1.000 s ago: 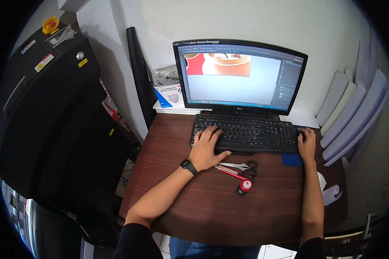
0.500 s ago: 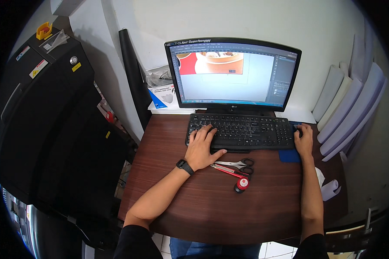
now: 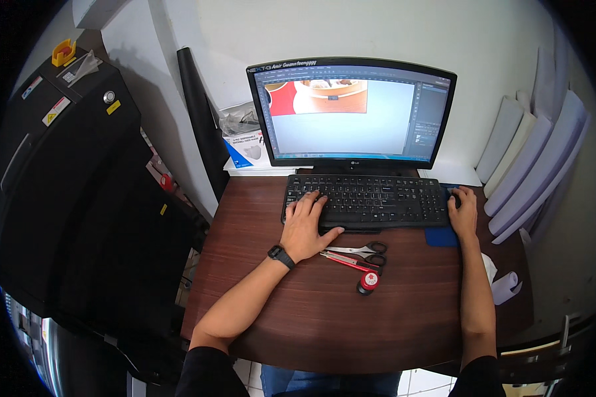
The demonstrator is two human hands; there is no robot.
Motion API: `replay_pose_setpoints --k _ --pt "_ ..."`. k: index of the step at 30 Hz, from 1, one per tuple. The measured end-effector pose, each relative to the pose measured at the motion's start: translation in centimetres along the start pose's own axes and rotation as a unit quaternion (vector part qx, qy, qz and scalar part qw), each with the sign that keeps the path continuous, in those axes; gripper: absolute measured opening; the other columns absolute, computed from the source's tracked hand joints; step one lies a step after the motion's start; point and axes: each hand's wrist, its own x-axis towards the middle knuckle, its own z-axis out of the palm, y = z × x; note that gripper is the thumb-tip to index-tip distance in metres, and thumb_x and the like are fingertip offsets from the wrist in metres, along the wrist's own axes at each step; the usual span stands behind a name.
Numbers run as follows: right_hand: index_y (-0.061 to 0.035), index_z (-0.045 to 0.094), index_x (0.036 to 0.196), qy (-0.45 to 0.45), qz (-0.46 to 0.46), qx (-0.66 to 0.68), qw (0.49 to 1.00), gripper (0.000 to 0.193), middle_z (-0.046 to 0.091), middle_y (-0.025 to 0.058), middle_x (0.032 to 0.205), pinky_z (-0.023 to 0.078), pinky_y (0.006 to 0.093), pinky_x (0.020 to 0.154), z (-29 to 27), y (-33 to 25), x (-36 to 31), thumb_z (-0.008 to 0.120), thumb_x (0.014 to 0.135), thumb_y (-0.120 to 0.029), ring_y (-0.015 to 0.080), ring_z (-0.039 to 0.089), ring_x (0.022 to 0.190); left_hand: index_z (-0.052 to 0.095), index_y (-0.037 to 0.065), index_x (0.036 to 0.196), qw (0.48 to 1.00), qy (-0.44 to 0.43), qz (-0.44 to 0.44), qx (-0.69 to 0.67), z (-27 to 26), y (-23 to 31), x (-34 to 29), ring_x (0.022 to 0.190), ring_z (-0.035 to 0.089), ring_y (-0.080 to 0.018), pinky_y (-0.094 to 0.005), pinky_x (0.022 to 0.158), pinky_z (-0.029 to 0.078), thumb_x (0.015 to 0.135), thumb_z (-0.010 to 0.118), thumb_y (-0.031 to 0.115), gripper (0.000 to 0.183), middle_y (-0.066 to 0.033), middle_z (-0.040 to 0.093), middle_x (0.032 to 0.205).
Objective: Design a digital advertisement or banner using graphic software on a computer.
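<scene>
My left hand (image 3: 301, 233) lies with spread fingers on the left end of a black keyboard (image 3: 377, 210), thumb stretched out below its front edge. At the keyboard's right end, my right hand (image 3: 465, 215) curls over a dark computer mouse (image 3: 456, 199), mostly covered by the fingers, on a blue mouse pad (image 3: 441, 237). Behind the keyboard a monitor (image 3: 351, 137) shows image-editing software with a red and orange food picture. Just right of my left thumb lie black-handled scissors (image 3: 376, 254), a red utility knife (image 3: 348, 261) and a small red and black round stamp-like item (image 3: 368, 282).
The brown desk (image 3: 324, 324) carries a box (image 3: 247, 147) left of the monitor. Large paper rolls (image 3: 540, 165) lean at the right, and a small curled paper (image 3: 506, 288) sits by my right forearm. A big black machine (image 3: 66, 192) stands at the left.
On the screen, the small cursor label has moved up and left, and the faint outline below the picture is gone. My view has shifted slightly; both hands keep their places.
</scene>
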Motion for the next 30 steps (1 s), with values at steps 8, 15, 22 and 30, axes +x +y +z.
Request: replay_pose_setpoints --k 8,15,22,30 --pt "-0.0019 0.072 0.118 0.004 0.006 0.016 1.0 0.031 0.065 0.0168 0.125 0.049 0.0451 0.104 -0.1 0.0 0.5 0.066 0.093 -0.018 0.0366 0.06 0.119 0.06 -0.001 0.133 0.991 0.117 -0.059 -0.032 -0.1 -1.0 -0.2 0.128 0.055 -0.0425 -0.0484 0.108 0.044 0.091 0.076 0.024 0.052 -0.0229 0.058 0.14" --pt "-0.0024 0.069 0.123 0.001 0.022 0.021 1.0 0.035 0.064 0.016 0.125 0.049 0.0454 0.104 0.3 0.0 0.5 0.065 0.093 -0.018 0.0366 0.06 0.119 0.06 -0.003 0.129 0.984 0.146 -0.102 -0.019 -0.6 -1.1 -1.2 0.125 0.058 -0.0424 -0.0472 0.106 0.049 0.09 0.07 0.011 0.042 -0.0229 0.058 0.137" --pt "-0.0026 0.069 0.125 0.024 0.026 0.02 0.999 0.037 0.065 0.0184 0.124 0.049 0.0463 0.103 0.3 0.4 0.2 0.065 0.093 -0.021 0.0384 0.06 0.118 0.065 -0.001 0.112 0.995 0.069 -0.06 0.033 -1.0 0.0 -1.4 0.123 0.058 -0.0402 -0.0477 0.1 0.053 0.087 0.067 0.012 0.029 -0.0196 0.062 0.131" --pt "-0.0051 0.07 0.124 0.004 0.043 0.011 0.999 0.038 0.065 0.0152 0.125 0.052 0.0481 0.1 -0.1 -0.5 0.3 0.066 0.091 -0.024 0.037 0.061 0.118 0.063 0.001 0.108 0.995 0.01 -0.007 0.094 -1.1 -0.4 -1.4 0.122 0.059 -0.0372 -0.0486 0.1 0.044 0.088 0.067 0.02 0.028 -0.0172 0.066 0.114"
